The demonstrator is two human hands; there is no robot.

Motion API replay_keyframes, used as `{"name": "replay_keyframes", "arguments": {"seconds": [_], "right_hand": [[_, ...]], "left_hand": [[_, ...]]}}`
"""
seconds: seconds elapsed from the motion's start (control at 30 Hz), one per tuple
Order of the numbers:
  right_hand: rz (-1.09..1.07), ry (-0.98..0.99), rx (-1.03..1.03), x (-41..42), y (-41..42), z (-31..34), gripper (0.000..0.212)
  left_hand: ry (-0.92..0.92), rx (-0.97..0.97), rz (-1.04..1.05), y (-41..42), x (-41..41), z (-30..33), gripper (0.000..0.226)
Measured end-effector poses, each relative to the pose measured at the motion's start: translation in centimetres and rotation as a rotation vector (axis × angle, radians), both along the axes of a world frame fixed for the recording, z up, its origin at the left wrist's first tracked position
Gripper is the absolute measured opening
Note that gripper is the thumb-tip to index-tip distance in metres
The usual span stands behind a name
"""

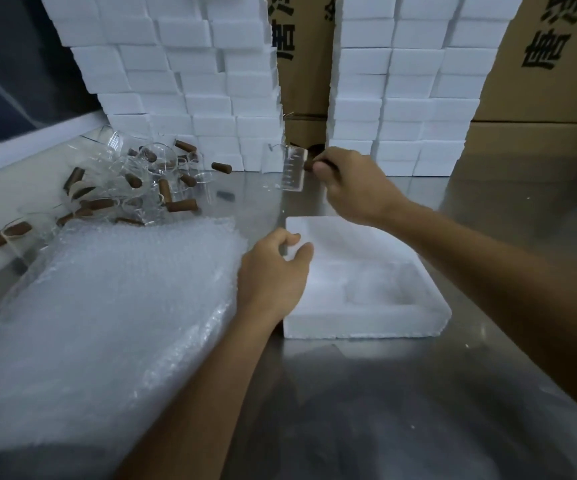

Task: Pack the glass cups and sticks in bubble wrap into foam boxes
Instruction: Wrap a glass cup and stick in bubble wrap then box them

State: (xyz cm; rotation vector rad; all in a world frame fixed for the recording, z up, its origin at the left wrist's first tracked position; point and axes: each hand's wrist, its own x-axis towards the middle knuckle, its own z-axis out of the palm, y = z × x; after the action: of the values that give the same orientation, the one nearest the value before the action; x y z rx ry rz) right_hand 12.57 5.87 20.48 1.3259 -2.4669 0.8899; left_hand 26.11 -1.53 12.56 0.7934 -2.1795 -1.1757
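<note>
Resting on the steel table [366, 393] in the head view are one open foam box [384, 317], one thick stack of bubble wrap [107, 323] to its left, and a loose heap of glass cups [148, 171] and brown sticks [182, 205] at the far left; the heap is too tangled to count. Two tall stacks of closed foam boxes [183, 81] stand at the back, with brown cartons [540, 81] behind them.

One more glass cup [294, 169], marked with measuring lines, is lifted above the table beyond the open box. The right hand [353, 181] has its fingers curled, pinching a single brown stick [309, 165] whose tip touches the cup's side; how the cup itself is held cannot be told. The left hand [273, 271] curls its thumb and fingers round the open box's near-left rim, beside the bubble wrap.
</note>
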Motion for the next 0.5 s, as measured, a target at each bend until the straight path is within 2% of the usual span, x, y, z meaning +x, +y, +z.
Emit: {"name": "replay_keyframes", "arguments": {"seconds": [0.1,0.23,0.3,0.4,0.5], "right_hand": [[0.026,-0.036,-0.145,1.9,4.5,-0.5,0.024],[0.030,-0.102,-0.273,4.2,9.3,-1.7,0.021],[0.016,-0.104,-0.307,5.0,11.0,-2.2,0.020],[-0.008,-0.096,-0.335,5.6,12.7,-2.9,0.020],[-0.015,-0.091,-0.381,6.1,13.5,-3.4,0.021]], "left_hand": [[0.034,0.041,0.025,0.2,0.3,0.3,0.019],[0.059,0.032,0.106,0.6,0.7,1.1,0.036],[0.059,0.022,0.122,0.9,0.9,1.6,0.033],[0.034,-0.148,0.104,1.4,1.3,2.4,0.028],[0.041,-0.399,0.019,2.2,2.1,2.5,0.049]]}}
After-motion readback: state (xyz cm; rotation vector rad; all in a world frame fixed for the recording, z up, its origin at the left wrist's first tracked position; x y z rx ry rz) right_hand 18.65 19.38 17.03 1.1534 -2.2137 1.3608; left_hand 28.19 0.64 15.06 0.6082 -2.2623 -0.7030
